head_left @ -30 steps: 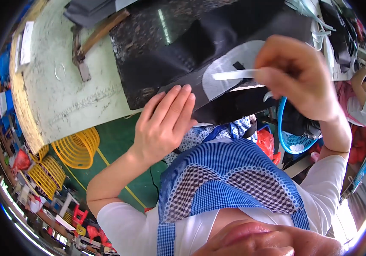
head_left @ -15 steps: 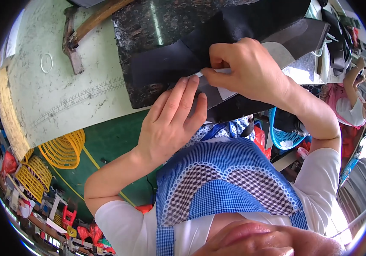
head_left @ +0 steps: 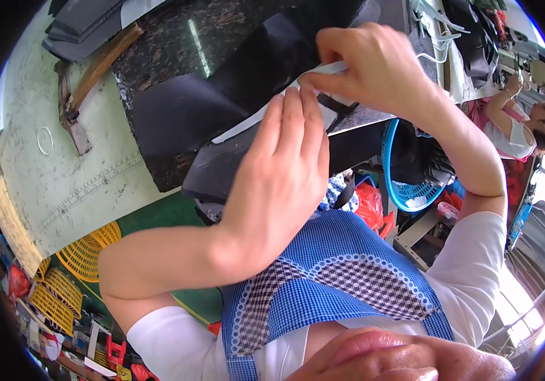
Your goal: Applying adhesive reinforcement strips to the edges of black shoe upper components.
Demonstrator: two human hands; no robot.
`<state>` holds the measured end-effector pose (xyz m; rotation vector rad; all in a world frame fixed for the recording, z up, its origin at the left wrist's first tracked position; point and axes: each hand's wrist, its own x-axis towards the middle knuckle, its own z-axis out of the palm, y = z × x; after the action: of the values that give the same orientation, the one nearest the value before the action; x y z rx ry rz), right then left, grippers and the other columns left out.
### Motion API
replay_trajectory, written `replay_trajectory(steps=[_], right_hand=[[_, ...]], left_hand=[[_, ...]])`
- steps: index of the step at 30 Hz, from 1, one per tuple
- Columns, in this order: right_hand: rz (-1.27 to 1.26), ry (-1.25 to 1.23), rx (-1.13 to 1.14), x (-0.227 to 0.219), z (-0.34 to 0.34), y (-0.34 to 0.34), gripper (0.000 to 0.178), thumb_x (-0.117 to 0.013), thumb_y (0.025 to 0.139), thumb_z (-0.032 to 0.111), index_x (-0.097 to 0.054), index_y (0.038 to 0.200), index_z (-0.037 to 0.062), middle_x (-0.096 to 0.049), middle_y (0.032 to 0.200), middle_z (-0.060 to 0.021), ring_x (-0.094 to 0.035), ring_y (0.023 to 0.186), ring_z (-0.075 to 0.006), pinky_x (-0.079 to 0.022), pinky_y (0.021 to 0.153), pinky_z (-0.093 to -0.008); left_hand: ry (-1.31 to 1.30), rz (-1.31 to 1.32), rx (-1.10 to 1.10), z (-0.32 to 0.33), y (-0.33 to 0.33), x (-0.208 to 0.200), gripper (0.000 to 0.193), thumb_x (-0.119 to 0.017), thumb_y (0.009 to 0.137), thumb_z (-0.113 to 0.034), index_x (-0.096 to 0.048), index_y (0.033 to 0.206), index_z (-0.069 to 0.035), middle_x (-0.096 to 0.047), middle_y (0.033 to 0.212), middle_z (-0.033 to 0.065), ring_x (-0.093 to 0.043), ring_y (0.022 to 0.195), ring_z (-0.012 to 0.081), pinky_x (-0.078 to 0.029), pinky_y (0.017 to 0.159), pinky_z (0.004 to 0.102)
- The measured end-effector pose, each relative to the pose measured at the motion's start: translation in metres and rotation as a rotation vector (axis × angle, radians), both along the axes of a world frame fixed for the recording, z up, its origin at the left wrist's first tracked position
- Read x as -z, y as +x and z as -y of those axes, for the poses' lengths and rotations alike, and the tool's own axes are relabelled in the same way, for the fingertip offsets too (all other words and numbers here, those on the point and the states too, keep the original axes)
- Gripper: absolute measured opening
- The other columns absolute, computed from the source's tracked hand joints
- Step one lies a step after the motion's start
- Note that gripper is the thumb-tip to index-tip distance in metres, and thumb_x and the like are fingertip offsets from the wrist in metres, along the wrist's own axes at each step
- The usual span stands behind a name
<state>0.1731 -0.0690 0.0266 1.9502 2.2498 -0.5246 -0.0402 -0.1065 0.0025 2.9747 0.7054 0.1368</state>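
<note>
A black leather-like sheet (head_left: 177,111) lies over a dark stone slab (head_left: 158,44). A thin white strip (head_left: 240,129) runs slantwise along the edge of a dark grey piece (head_left: 212,168) lying nearer to me. My left hand (head_left: 285,159) rests on this piece, fingers stretched out together, their tips beside the strip. Just to the right, my right hand (head_left: 377,70) pinches the strip's upper end between thumb and bent forefinger. The thumb touches or nearly touches my left fingertips. Part of the grey piece is hidden beneath both hands.
A wooden-handled hammer (head_left: 97,73) and a white ring (head_left: 45,141) lie on the pale table (head_left: 27,184), left of the slab. Stacked dark sheets (head_left: 88,32) sit at the far left. A blue basket (head_left: 390,159) and yellow baskets (head_left: 91,244) stand below. Another person (head_left: 514,120) works at right.
Both hands have moved up and away from me, and my left hand has turned more upright. A long stretch of the white strip now shows left of my fingers. The view has shifted too.
</note>
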Motion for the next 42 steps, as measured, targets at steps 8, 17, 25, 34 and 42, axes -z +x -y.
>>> replay_trajectory(steps=[8,17,25,34,42], right_hand=[[-0.407,0.233,0.05,0.023,0.007,0.048,0.028,-0.077,0.09,0.03,-0.068,0.093,0.0034,-0.066,0.073,-0.0091,-0.061,0.059,-0.0235,-0.048,0.058,-0.0352],[-0.556,0.132,0.274,0.026,0.028,0.069,0.02,-0.076,0.093,0.021,-0.07,0.095,0.0012,-0.067,0.07,-0.0066,-0.059,0.059,-0.0122,-0.048,0.057,-0.0282],[-0.419,0.209,0.334,0.034,0.019,0.066,0.019,-0.079,0.09,0.022,-0.072,0.096,0.0053,-0.068,0.073,-0.0086,-0.067,0.061,-0.0202,-0.05,0.055,-0.032],[-0.138,0.613,-0.143,0.049,0.06,0.066,0.046,-0.08,0.082,0.022,-0.068,0.124,0.0073,-0.057,0.095,-0.0054,-0.066,0.082,-0.0223,-0.057,0.063,-0.0351],[-0.248,0.438,-0.033,0.045,0.057,0.073,0.044,-0.067,0.099,0.03,-0.059,0.137,0.0098,-0.061,0.101,-0.0125,-0.068,0.085,-0.0292,-0.058,0.071,-0.0399]], left_hand=[[0.368,-0.129,0.008,-0.002,0.037,0.014,0.039,-0.06,0.093,-0.018,-0.071,0.125,0.002,-0.062,0.136,0.0179,-0.061,0.111,0.029,-0.05,0.091,0.0359],[0.166,-0.058,0.052,-0.02,0.024,0.014,0.047,-0.07,0.082,-0.014,-0.064,0.125,0.005,-0.061,0.132,0.0152,-0.058,0.122,0.0272,-0.053,0.101,0.034],[-0.005,0.049,-0.042,-0.036,0.063,0.014,0.079,-0.078,0.08,-0.051,-0.056,0.139,-0.003,-0.056,0.104,0.0064,-0.058,0.099,0.0203,-0.052,0.08,0.0283],[0.018,0.273,-0.01,-0.083,0.072,0.008,0.056,-0.078,0.085,-0.048,-0.067,0.121,-0.006,-0.06,0.131,0.0157,-0.059,0.123,0.0322,-0.05,0.096,0.0401],[-0.468,0.257,-0.508,-0.102,0.037,-0.004,0.05,-0.086,0.082,-0.031,-0.068,0.119,-0.003,-0.063,0.069,0.011,-0.065,0.067,0.0303,-0.049,0.062,0.0436]])
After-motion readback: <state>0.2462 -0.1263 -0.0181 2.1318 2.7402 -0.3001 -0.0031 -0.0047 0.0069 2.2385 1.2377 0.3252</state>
